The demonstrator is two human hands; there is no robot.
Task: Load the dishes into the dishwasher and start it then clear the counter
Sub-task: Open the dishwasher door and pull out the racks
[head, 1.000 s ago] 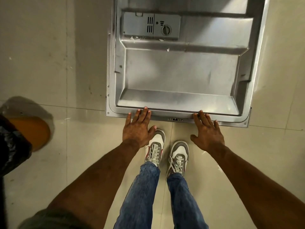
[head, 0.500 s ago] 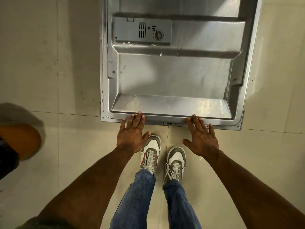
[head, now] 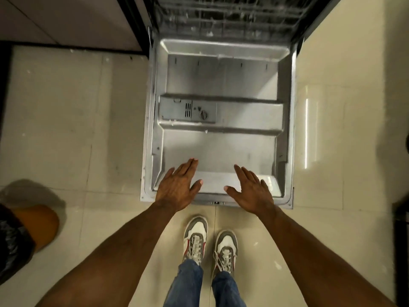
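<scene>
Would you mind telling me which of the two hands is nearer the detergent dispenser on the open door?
The left hand: the detergent dispenser sits on the door's left side, above it, while the right hand hovers farther right.

A kitchen: an open dishwasher (head: 221,129) beside a cabinet (head: 73,21) on tiled floor (head: 66,129).

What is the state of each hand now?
Left hand: open, empty, above the grey steel dishwasher door.
Right hand: open, empty, above it.
</scene>
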